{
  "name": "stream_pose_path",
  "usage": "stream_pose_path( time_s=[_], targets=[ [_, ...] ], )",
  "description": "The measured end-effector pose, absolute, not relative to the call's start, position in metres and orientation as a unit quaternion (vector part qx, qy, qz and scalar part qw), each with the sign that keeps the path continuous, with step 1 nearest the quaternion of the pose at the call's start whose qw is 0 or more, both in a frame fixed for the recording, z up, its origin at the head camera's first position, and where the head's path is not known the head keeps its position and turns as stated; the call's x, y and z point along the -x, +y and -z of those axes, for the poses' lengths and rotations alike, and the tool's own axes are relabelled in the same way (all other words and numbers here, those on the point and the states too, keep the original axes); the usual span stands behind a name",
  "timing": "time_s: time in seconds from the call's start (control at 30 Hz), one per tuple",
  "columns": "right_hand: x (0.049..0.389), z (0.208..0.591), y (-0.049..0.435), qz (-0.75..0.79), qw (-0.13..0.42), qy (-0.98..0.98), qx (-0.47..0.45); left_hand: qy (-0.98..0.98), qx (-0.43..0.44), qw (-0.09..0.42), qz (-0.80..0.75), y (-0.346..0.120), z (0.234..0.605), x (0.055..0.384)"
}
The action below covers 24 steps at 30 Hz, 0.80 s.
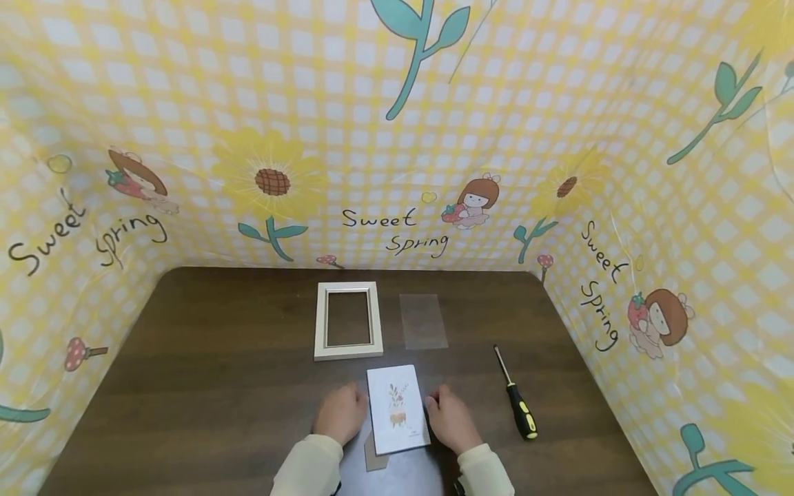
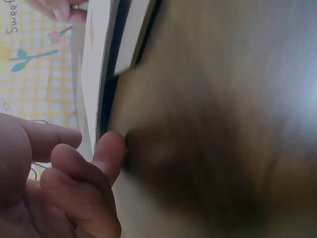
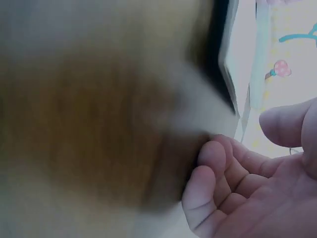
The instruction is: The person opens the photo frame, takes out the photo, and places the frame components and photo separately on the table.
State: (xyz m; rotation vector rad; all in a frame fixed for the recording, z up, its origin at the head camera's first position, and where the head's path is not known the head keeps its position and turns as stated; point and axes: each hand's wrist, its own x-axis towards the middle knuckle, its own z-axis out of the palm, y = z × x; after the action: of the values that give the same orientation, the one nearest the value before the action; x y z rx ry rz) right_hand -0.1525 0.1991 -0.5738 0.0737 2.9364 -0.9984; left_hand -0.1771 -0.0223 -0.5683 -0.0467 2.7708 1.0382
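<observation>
A white card [image 1: 398, 437] printed with a flowerpot lies in front of me, on top of a dark-edged backing board [image 2: 108, 94]. Beneath that, a brown stand leg [image 1: 373, 460] pokes out at the lower left. My left hand [image 1: 341, 415] rests beside the card's left edge, fingers loosely curled and holding nothing. At the right edge is my right hand [image 1: 454, 417], also empty; the right wrist view shows its fingers bent and the thumb [image 3: 287, 124] apart from them. Fingertips of both hands are down at the tabletop.
Farther back stands a white picture frame [image 1: 321, 320] lying flat, with a clear sheet [image 1: 424, 322] to its right. A black and yellow screwdriver [image 1: 520, 410] lies on the right side of the dark wooden table [image 1: 217, 386]. Patterned yellow cloth [image 1: 372, 158] walls three sides.
</observation>
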Motion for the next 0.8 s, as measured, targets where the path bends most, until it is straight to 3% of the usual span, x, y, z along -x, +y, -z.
stream_pose_path(
  time_s=[0.2,0.43,0.8],
  targets=[
    [0.148,0.576,0.186,0.332,0.022,0.943,-0.01,0.918,0.039,0.112,-0.377,-0.011,0.566,0.169],
    [0.144,0.579,0.181,0.322,0.045,0.946,-0.014,0.918,0.022,0.074,-0.39,-0.003,0.572,0.163],
    [0.145,0.575,0.176,0.326,0.063,0.942,-0.048,0.908,0.051,0.098,-0.405,-0.001,0.571,0.162]
  ],
)
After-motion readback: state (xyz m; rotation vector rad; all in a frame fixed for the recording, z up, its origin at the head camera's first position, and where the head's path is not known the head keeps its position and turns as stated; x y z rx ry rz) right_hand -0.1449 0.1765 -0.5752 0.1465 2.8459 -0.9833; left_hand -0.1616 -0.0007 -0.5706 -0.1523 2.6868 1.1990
